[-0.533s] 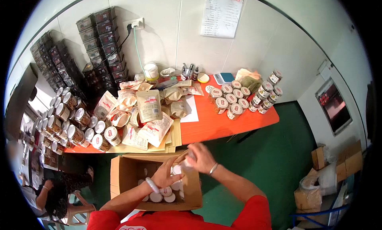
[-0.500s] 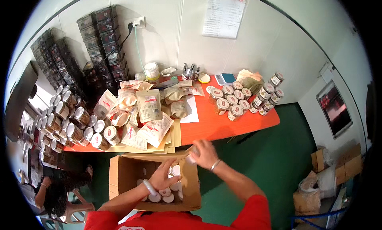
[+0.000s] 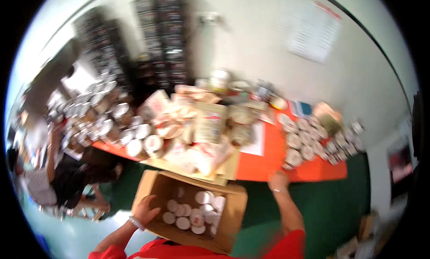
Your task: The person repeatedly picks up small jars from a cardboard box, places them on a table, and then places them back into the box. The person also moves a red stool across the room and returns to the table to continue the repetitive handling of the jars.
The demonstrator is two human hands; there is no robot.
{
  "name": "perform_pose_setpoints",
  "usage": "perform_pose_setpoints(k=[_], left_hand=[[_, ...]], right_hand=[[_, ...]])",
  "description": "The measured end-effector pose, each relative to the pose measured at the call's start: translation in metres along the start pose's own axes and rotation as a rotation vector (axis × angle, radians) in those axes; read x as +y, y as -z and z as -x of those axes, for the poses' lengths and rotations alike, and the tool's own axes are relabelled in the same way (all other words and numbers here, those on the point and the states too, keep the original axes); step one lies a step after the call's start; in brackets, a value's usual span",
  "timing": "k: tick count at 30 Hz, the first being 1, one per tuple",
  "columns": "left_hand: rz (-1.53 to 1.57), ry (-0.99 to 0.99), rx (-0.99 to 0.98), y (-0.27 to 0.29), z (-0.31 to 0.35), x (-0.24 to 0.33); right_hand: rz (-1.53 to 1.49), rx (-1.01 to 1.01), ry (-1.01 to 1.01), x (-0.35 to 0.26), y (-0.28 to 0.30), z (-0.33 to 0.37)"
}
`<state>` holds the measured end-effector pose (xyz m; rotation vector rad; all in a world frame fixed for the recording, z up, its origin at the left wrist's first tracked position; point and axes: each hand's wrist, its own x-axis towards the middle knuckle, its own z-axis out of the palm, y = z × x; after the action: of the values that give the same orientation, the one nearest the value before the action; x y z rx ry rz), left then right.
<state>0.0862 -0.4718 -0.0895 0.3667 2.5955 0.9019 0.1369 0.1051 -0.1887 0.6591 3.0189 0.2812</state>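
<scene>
While the box (image 3: 233, 214) lies long axis left-right, left hand (image 3: 145, 209) grips its wall; right hand (image 3: 278, 180) unclear

Right hand (image 3: 278, 180) left box (image 3: 233, 214), now at table edge (image 3: 286, 174).

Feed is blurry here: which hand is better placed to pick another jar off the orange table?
Likely the right hand: it reaches the table edge beside the jars. The left hand rests on the cardboard box.

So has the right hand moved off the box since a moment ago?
Yes. The right hand has left the cardboard box and gone outward to the near edge of the orange table, beside the jars.
</scene>
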Motion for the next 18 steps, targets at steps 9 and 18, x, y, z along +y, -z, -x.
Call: perform_pose_setpoints(k=[9, 18], left_hand=[[0.242, 0.2, 0.707, 0.096, -0.095, -0.149], [-0.097, 0.042, 1.008, 0.204, -0.236, -0.178]], right_hand=[[-0.325, -0.153, -0.204, -0.016, 0.014, 0.006], [-0.639, 0.137, 0.24, -0.166, 0.041, 0.095]])
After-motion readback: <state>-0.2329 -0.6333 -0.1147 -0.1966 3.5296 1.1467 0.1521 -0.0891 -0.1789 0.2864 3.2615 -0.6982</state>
